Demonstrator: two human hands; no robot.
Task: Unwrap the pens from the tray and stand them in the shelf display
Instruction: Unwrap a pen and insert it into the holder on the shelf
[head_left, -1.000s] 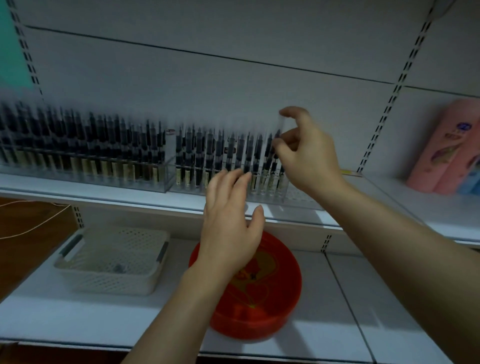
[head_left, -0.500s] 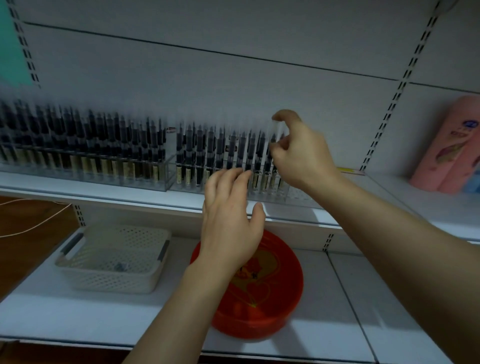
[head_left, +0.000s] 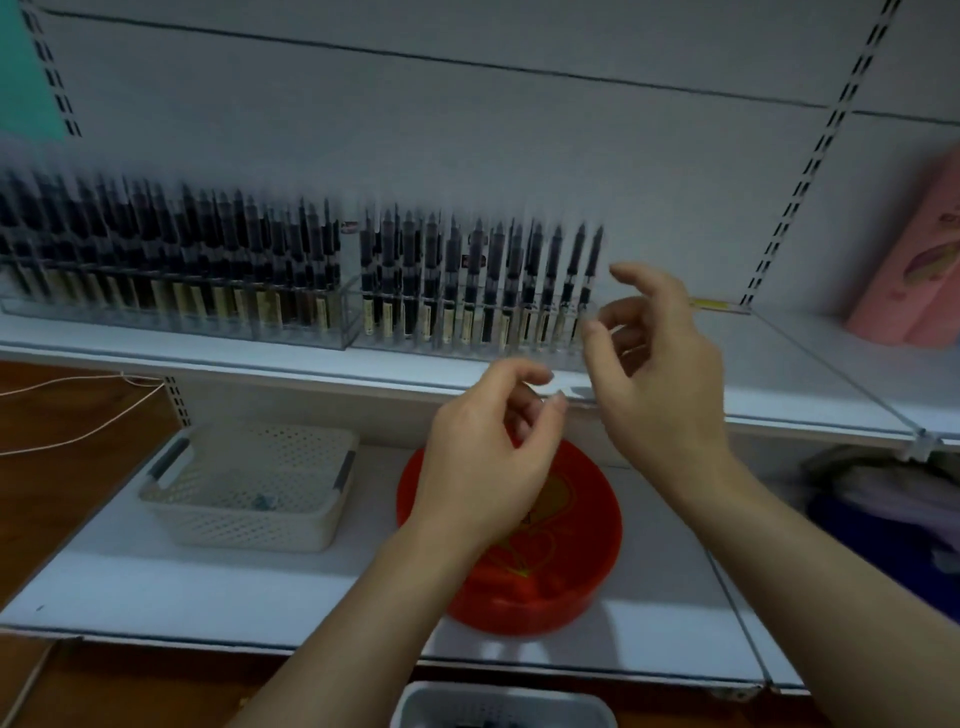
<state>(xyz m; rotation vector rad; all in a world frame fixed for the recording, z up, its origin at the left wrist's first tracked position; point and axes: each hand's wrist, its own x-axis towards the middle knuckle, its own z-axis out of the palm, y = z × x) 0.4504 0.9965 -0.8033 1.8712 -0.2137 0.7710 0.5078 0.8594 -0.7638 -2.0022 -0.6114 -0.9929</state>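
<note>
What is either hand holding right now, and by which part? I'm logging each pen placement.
Nothing that shows. The right hand hangs loosely curled just right of the last pens in the display, and the left hand is curled, empty, above the red tray.

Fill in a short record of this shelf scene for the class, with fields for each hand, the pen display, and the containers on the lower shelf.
left hand: fingers loosely curled, holding nothing visible, above the red bowl
right hand: fingers relaxed, empty, just right of the pen rows
pen display: clear racks on the upper shelf, dark pens standing upright, blurred
red bowl: on the lower shelf, partly hidden by the left hand
white basket: perforated, left of the bowl
pink bottle: far right on the upper shelf
</note>
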